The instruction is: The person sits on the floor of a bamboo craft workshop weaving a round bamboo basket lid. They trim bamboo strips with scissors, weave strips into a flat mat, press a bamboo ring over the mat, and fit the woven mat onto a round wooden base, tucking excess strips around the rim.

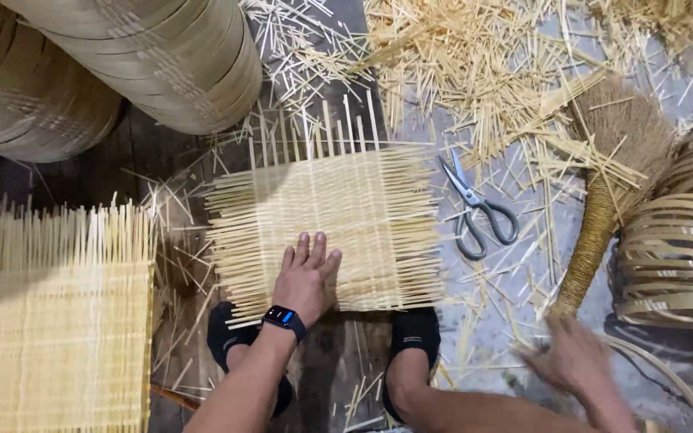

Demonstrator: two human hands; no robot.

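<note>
I am pressing my left hand [306, 277], fingers spread flat, on one woven bamboo mat [326, 228]; a second mat [58, 321] is lying well left of it. My right hand [575, 357] is blurring over scattered splints; I cannot tell its grip. One pair of scissors [475, 208] and one broom [603, 200] are lying ahead of it.

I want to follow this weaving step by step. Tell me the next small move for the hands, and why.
Probably the right hand should pick up a loose bamboo strip from the floor beside it. The left hand already lies flat on the woven mat, pinning it, while the right is blurred, away from the mat, and appears to hold nothing. The scissors lie untouched.
</note>
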